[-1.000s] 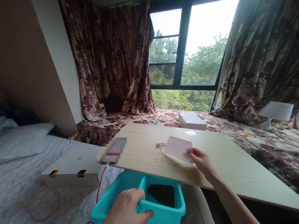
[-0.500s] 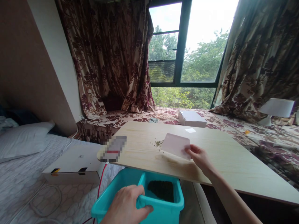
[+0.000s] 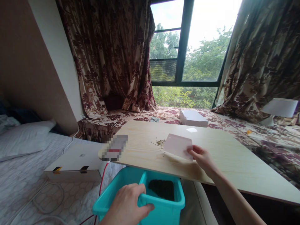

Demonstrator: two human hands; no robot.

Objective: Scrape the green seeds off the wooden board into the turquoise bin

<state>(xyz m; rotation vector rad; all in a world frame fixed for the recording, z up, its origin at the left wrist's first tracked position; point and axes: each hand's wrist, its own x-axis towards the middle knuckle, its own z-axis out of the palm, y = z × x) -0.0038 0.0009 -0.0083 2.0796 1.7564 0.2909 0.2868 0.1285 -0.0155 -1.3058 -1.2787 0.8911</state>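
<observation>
My right hand [image 3: 201, 156] is closed on the right end of a flat, pale, translucent scraper [image 3: 177, 145]. The scraper is tilted over the wooden tabletop [image 3: 140, 134], its left edge beside a small scatter of brownish crumbs or grains [image 3: 160, 143]. My left hand [image 3: 131, 200] grips the near rim of a turquoise two-compartment bin [image 3: 166, 204], where the divider meets it. Dark loose material [image 3: 161, 189] lies in the bin's right compartment. The bin is held just below the table's near edge.
A blurred-out phone [image 3: 114, 148] with a red cable [image 3: 103, 178] lies at the table's left end. Left of it, a white box [image 3: 75, 162] rests on the bed. Behind the table are another white box [image 3: 194, 118] and a lamp [image 3: 278, 107] on the window seat.
The view has shifted very slightly. Both hands keep their grips, and the scraper stays beside the crumbs with hardly any movement.
</observation>
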